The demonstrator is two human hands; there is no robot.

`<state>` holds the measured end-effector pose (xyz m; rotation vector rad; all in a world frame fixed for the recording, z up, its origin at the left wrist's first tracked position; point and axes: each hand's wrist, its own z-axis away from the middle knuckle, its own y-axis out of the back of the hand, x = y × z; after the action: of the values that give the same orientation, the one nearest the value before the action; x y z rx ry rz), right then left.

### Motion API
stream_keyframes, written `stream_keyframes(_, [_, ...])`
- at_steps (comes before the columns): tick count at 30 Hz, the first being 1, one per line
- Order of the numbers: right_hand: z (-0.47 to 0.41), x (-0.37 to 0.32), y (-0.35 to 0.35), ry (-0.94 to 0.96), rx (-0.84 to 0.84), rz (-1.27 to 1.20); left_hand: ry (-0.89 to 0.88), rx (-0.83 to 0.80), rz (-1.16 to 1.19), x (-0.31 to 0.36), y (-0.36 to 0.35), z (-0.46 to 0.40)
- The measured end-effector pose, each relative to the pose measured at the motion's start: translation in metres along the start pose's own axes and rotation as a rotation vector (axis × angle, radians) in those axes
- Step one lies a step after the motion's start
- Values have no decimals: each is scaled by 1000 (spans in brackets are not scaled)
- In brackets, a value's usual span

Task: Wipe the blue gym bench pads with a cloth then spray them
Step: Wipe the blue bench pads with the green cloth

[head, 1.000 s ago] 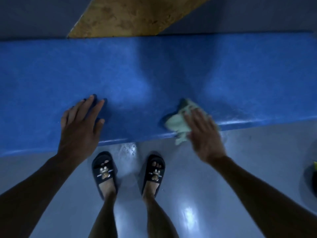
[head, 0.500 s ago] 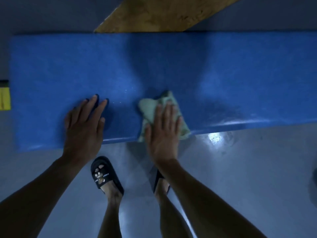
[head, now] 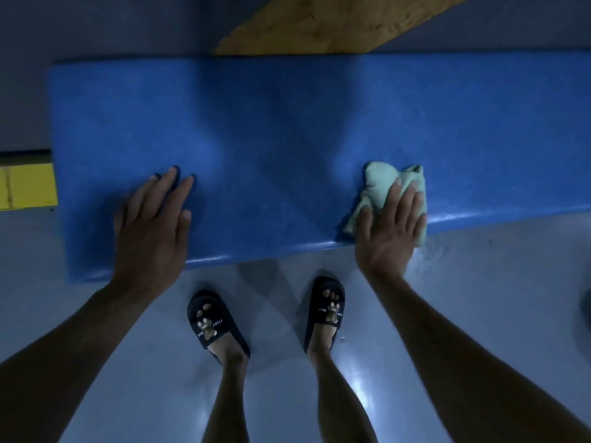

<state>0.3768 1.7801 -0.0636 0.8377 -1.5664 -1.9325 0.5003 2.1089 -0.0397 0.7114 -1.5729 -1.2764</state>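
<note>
Fingers (head: 403,199) flat on crumpled cloth (head: 377,190)

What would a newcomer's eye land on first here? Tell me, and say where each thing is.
The long blue bench pad spans the middle of the view. Near its front edge on the right, the right hand presses a pale green cloth flat under straight fingers. The left hand rests flat on the pad's left part, and two black slippers stand on the grey floor below.

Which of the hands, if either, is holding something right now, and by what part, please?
Neither grips anything. The right hand presses the pale green cloth flat against the blue bench pad near its front edge; the left hand rests flat on the pad.
</note>
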Motion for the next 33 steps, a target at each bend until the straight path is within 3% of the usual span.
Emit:
stream_keyframes(3, [37,-69,-19,-35,3,-85,9,1,13,-12,4,5])
stream_keyframes(9, [130,-176,-37,556,-177,-104,-33,25,4,-29,7,7])
stream_keyframes(13, [95,-125,-32,906,-179,11,-47,1,-5,-38,3,7])
stream_keyframes(15, [60,-72,-21,965,-165,101,-53,2,2,-42,3,7])
stream_keyframes(17, [30,-19,-6,781,-135,116,-68,11,-4,-48,3,7])
stream_keyframes(20, [15,24,13,327,-110,82,-89,20,-4,-57,2,4])
stream_keyframes(23, [30,-22,-8,-40,-9,-32,-92,12,-27,-64,-1,1])
stream_keyframes(25, [51,-81,-26,-117,47,-110,-109,12,-51,-67,-2,1])
stream_keyframes(27, [81,-136,-38,47,40,-138,-113,11,-45,-67,-2,0])
stream_keyframes(29, [109,-172,-40,378,-103,-109,-107,7,-39,-67,-2,-1])
stream_keyframes(33, [80,-148,-27,933,-204,36,-116,24,-27,-66,1,-3])
